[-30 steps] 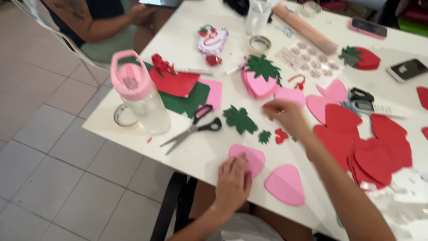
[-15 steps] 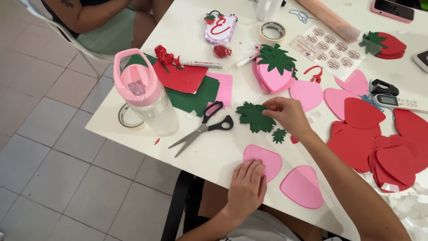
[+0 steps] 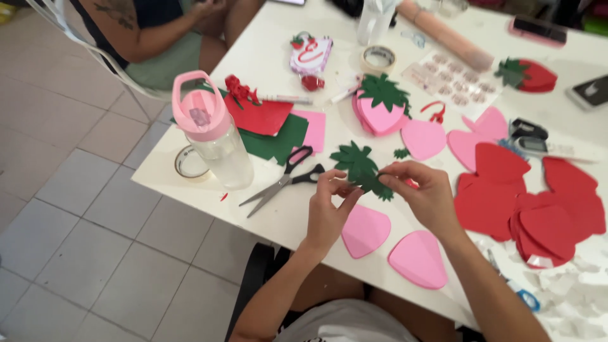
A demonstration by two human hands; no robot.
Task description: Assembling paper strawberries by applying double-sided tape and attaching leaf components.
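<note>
a white desk (image 3: 190, 183) fills the upper right, its near edge running on a slant. below and left lies a floor (image 3: 76, 209) of large pale grey tiles with thin dark joints. soft, even light falls over both.

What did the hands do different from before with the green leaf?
The left hand came up off the table, where it lay flat near a pink shape, and now pinches the green leaf together with the right hand, lifted over the table. The scissors, the bottle and the pink shapes lie as before.
</note>
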